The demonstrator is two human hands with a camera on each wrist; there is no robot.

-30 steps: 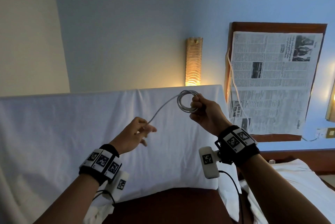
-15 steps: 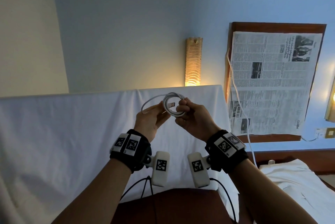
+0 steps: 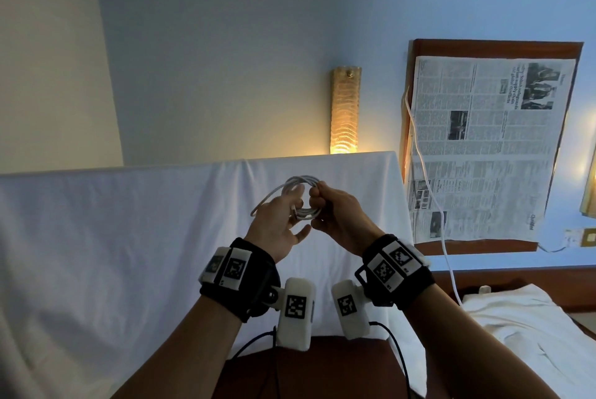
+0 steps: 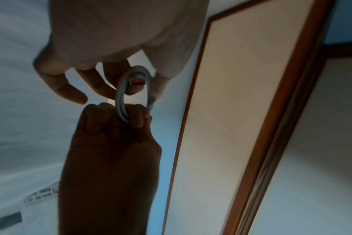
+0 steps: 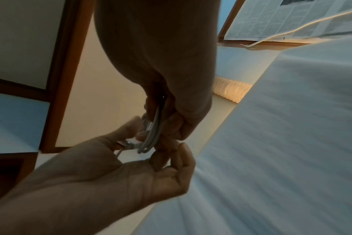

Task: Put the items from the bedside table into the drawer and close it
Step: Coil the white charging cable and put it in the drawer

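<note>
A white cable [image 3: 301, 180] is wound into a small coil and held in the air in front of a white sheet. My right hand [image 3: 317, 195] grips one side of the coil [image 4: 120, 101] in its curled fingers. My left hand [image 3: 295, 205] pinches the cable's plug end [image 4: 138, 82] against the coil between thumb and forefinger, its other fingers spread. From the right wrist, the coil [image 5: 151, 135] hangs below my right fist with the left hand [image 5: 131, 167] beneath it. The bedside table [image 3: 496, 43], brown wood, is at the right under a newspaper [image 3: 483, 147]. No drawer shows.
A second white cable [image 3: 429, 185] trails from the table's left edge down toward a white cloth [image 3: 516, 334]. A lit wall lamp [image 3: 345, 110] glows behind the sheet-covered surface [image 3: 129, 237]. A wall socket [image 3: 580, 237] sits at the far right.
My left hand has come up from the lower left to the coil, bringing the loose cable tail with it. The tail now forms one more loop. My right hand moved slightly left and down.
</note>
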